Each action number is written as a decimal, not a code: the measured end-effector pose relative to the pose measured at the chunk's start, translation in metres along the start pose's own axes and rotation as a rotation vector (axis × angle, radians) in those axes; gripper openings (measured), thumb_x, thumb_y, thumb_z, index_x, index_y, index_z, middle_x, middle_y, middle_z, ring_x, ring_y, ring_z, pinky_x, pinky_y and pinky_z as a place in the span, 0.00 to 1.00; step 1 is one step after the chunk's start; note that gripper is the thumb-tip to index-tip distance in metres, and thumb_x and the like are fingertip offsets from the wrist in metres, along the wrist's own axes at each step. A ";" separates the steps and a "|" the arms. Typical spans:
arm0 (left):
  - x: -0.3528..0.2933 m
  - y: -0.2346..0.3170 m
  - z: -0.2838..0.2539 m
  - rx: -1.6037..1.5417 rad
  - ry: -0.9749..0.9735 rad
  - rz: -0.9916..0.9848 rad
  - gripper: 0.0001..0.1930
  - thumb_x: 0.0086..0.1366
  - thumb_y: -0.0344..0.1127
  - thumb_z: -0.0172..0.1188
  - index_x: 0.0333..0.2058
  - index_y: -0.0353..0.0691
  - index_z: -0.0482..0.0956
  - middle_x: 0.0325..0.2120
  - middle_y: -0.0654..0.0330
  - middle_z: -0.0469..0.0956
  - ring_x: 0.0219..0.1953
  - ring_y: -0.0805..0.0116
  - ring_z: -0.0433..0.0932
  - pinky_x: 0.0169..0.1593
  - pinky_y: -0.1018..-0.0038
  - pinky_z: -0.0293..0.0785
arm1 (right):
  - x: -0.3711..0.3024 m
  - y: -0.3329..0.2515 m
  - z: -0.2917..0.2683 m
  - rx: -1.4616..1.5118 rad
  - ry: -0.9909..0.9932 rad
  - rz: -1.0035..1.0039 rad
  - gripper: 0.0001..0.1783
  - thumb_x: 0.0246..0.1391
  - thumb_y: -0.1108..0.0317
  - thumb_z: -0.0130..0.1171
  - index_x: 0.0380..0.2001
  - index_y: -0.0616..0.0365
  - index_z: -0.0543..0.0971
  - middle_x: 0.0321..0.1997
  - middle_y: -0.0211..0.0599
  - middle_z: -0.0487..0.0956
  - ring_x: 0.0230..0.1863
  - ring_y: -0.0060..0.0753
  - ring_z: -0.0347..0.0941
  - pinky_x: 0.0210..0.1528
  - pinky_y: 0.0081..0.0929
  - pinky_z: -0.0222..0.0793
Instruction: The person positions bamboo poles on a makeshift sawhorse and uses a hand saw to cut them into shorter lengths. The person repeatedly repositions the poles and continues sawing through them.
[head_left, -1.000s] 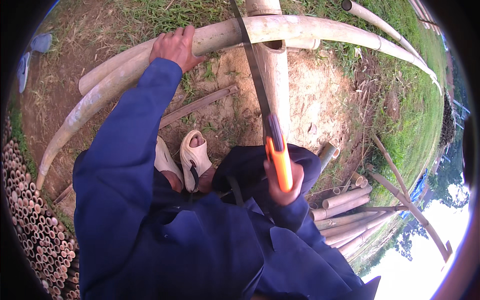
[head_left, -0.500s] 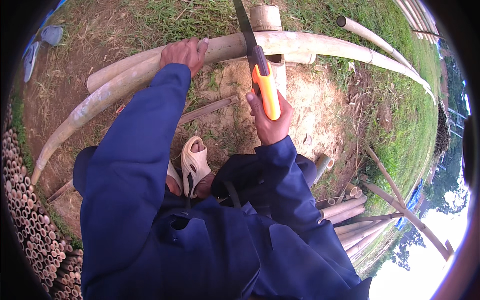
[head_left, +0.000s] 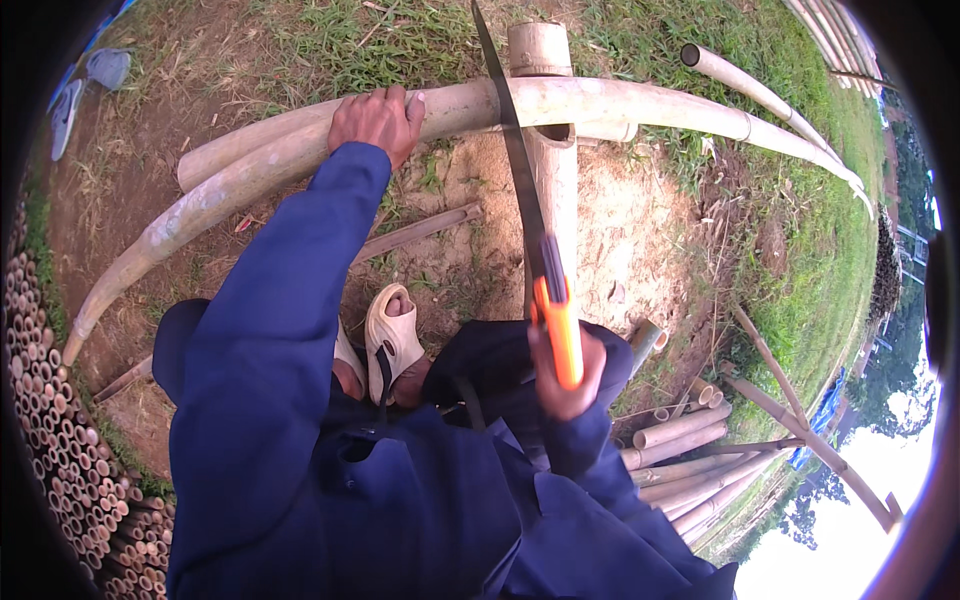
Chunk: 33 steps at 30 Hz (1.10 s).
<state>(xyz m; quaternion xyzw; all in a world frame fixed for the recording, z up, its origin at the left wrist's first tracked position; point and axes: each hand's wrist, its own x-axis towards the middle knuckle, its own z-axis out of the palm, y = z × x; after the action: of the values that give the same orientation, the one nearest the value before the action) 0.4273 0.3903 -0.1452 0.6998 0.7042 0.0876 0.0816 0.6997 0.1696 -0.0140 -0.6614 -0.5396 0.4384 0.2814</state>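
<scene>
A long, curved bamboo pole (head_left: 640, 103) lies across the upper part of the view, resting over other bamboo pieces. My left hand (head_left: 378, 124) is wrapped over the pole from above, left of the saw. In my right hand (head_left: 572, 375) is the orange and black handle of a hand saw (head_left: 521, 165), close to my knee. The dark blade reaches away from me and crosses the pole a little right of my left hand. Whether its teeth sit in a cut is hard to make out. Under the pole, a thick bamboo support (head_left: 555, 185) points away from me.
Pale sawdust (head_left: 640, 220) covers the ground before my feet, beside a split bamboo strip (head_left: 425, 230). Stacked bamboo (head_left: 75, 440) fills the lower left; cut lengths (head_left: 680, 430) lie at the right. Another pole (head_left: 745, 80) rests on the grass. Grey shoes (head_left: 66, 118) sit far left.
My right hand has drawn the saw back toward my body, so more of the blade shows on the near side of the pole. My left hand keeps its hold.
</scene>
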 end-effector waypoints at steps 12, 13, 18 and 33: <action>-0.008 -0.012 0.011 -0.028 0.109 0.064 0.24 0.78 0.52 0.43 0.42 0.38 0.81 0.36 0.46 0.85 0.38 0.43 0.83 0.50 0.50 0.76 | -0.041 -0.004 -0.014 0.022 0.023 -0.033 0.15 0.63 0.73 0.64 0.51 0.67 0.82 0.24 0.37 0.81 0.27 0.24 0.79 0.33 0.25 0.74; -0.008 -0.011 0.014 -0.022 0.076 0.038 0.24 0.78 0.52 0.43 0.42 0.38 0.81 0.37 0.47 0.85 0.39 0.43 0.83 0.50 0.51 0.76 | -0.012 0.003 -0.010 0.024 0.013 -0.087 0.13 0.63 0.73 0.63 0.48 0.67 0.83 0.23 0.37 0.80 0.26 0.24 0.78 0.32 0.25 0.73; 0.004 0.001 -0.002 0.025 -0.040 0.040 0.23 0.78 0.51 0.43 0.42 0.40 0.82 0.37 0.47 0.85 0.40 0.44 0.83 0.52 0.53 0.75 | 0.117 0.000 0.041 0.126 0.053 -0.232 0.13 0.64 0.68 0.66 0.28 0.66 0.77 0.17 0.35 0.72 0.20 0.24 0.62 0.25 0.31 0.62; 0.000 -0.004 -0.006 0.009 -0.060 0.037 0.25 0.78 0.53 0.43 0.44 0.39 0.82 0.38 0.47 0.86 0.42 0.46 0.84 0.55 0.53 0.75 | 0.101 0.003 0.032 0.132 -0.002 -0.135 0.14 0.63 0.66 0.68 0.29 0.67 0.78 0.17 0.38 0.73 0.20 0.27 0.64 0.25 0.33 0.65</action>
<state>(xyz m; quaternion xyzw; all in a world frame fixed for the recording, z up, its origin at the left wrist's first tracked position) 0.4221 0.3899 -0.1408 0.7155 0.6887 0.0649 0.0976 0.6764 0.2624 -0.0586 -0.6032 -0.5531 0.4536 0.3528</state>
